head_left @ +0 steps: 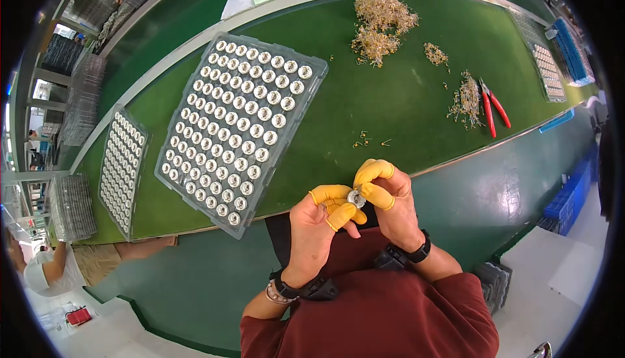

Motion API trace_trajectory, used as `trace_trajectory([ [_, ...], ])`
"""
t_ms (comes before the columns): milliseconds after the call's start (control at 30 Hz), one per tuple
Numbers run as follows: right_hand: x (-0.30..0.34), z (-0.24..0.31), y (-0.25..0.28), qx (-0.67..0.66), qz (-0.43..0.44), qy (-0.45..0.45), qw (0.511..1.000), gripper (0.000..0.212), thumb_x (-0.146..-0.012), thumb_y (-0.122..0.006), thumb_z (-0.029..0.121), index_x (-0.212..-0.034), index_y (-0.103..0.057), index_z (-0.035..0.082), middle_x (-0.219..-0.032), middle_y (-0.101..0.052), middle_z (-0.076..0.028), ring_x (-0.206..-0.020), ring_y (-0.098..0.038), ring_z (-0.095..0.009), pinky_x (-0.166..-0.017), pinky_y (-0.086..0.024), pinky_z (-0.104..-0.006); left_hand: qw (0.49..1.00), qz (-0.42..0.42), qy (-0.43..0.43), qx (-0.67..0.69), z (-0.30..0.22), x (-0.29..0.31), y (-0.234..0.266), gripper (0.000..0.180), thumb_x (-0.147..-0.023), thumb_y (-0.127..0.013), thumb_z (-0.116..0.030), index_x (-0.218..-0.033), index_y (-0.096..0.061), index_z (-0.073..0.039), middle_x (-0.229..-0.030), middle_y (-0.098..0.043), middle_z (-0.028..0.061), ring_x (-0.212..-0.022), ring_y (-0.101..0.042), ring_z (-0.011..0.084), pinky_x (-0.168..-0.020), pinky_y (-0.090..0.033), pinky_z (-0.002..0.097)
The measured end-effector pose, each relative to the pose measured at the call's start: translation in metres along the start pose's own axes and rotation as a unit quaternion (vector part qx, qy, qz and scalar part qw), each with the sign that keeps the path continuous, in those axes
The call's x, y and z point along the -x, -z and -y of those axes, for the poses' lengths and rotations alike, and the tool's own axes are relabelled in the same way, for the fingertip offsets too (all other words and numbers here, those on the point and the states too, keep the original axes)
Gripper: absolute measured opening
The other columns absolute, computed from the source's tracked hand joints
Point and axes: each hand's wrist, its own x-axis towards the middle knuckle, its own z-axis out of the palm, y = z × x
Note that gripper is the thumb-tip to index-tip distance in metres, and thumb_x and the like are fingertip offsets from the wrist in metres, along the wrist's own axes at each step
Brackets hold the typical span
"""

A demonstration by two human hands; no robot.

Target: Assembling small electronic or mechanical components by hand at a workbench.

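Close to the table's near edge, my left hand [320, 218] pinches a small round silver metal part [356, 198] between yellow-covered fingertips. My right hand [388, 196], also in yellow finger cots, closes its fingertips at the top of that part; whatever is between them is too small to make out. Beyond my hands lie a few loose wire-legged components [364, 140]. To the left, a large clear plastic tray [319, 74] holds rows of similar round silver parts.
Piles of wire-legged components [384, 16] lie at the far side, with a smaller heap [466, 100] beside red-handled pliers [495, 107]. A second filled tray [124, 169] stands farther left; another tray [547, 65] is at the far right. Another person [58, 267] is at lower left.
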Motion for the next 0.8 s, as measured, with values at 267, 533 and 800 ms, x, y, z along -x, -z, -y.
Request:
trace_trajectory([
  [267,0.006,-0.004,0.003,0.006,-0.005,0.016,1.0,0.006,-0.086,-0.06,0.0,-0.09,-0.059,0.004,-0.088,-0.057,0.0,-0.08,-0.053,-0.008,-0.073,-0.044,-0.024,1.0,-0.007,-0.003,-0.001,0.0,0.001,0.0,0.021,-0.088,-0.06,0.002,-0.108,-0.057,0.006,-0.096,-0.064,0.0143,-0.076,-0.066,0.0212,-0.055,-0.055,0.0269],
  [533,0.009,-0.007,0.005,0.09,-0.023,0.051,0.994,0.009,-0.082,-0.061,-0.002,-0.088,-0.058,0.003,-0.083,-0.055,0.001,-0.073,-0.05,-0.007,-0.066,-0.042,-0.0226,1.0,-0.013,-0.022,-0.006,-0.001,0.003,-0.001,0.021,-0.087,-0.06,0.003,-0.108,-0.057,0.006,-0.097,-0.064,0.0137,-0.077,-0.066,0.0208,-0.056,-0.056,0.0269],
  [800,0.006,0.007,0.005,0.329,-0.018,0.115,0.937,0.012,-0.074,-0.066,-0.001,-0.082,-0.058,0.004,-0.073,-0.056,0.0,-0.065,-0.049,-0.009,-0.062,-0.042,-0.0231,0.994,-0.037,-0.079,-0.064,0.006,0.005,-0.001,0.021,-0.085,-0.061,0.004,-0.107,-0.058,0.005,-0.097,-0.064,0.0122,-0.077,-0.065,0.0183,-0.056,-0.056,0.027],
])
